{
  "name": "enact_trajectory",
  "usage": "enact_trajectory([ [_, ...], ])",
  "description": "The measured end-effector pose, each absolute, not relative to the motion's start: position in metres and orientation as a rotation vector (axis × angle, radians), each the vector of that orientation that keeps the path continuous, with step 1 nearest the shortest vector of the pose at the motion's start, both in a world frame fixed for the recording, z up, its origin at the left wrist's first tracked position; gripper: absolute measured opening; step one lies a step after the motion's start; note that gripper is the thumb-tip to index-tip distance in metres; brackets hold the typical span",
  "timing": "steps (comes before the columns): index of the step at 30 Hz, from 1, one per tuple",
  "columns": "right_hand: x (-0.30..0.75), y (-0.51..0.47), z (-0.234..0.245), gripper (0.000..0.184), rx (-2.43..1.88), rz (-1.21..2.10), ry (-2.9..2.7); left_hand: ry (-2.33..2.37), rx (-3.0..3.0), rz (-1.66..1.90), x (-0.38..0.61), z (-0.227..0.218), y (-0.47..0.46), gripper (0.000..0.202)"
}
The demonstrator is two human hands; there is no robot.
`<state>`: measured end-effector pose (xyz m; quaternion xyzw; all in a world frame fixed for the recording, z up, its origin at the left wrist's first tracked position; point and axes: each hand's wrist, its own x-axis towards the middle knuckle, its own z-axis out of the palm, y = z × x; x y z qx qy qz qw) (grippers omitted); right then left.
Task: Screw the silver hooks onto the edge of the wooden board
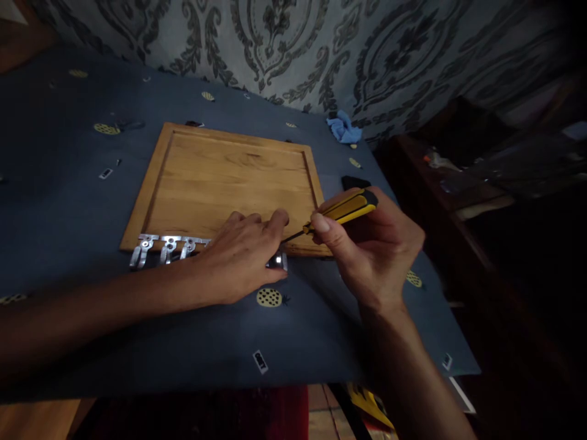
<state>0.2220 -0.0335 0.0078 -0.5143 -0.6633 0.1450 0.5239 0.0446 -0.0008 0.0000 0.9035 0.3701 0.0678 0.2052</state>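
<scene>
A framed wooden board [233, 183] lies flat on the blue-grey cloth. Along its near edge runs a metal hook rail [170, 239] with several silver hooks, its middle covered by my left hand [245, 253]. That hand is closed over the rail, fingers on the board and thumb under the hook at the right end. My right hand [373, 250] grips the yellow and black handle of a screwdriver [346, 208]. Its shaft slants down left to the rail's right end; the tip is hidden behind my left fingers.
A crumpled blue cloth [343, 127] and a dark flat object [355, 183] lie right of the board. A small screw-like piece [118, 162] is at the left. Patterned wallpaper [275, 43] rises behind the table; dark furniture with clutter [458, 183] stands to the right.
</scene>
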Motion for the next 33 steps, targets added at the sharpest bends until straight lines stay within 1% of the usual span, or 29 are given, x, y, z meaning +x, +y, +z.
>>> enact_trajectory([
  [12, 0.2269, -0.0385, 0.0147, 0.017, -1.26, 0.403, -1.618, 1.041, 2.499, 0.141, 0.0448, 0.0034, -0.0003, 0.056],
  [26, 0.2287, -0.0361, 0.0134, 0.01, -1.192, 0.396, -1.686, 1.043, 2.501, 0.13, 0.0461, 0.0032, 0.0, 0.057],
  [30, 0.2245, -0.0373, 0.0124, 0.006, -1.173, 0.272, -1.621, 1.049, 2.5, 0.105, 0.0457, 0.0049, -0.0002, 0.058],
  [33, 0.2219, -0.0369, 0.0117, 0.009, -1.109, 0.171, -1.484, 1.032, 2.498, 0.12, 0.045, 0.0036, -0.0002, 0.057],
])
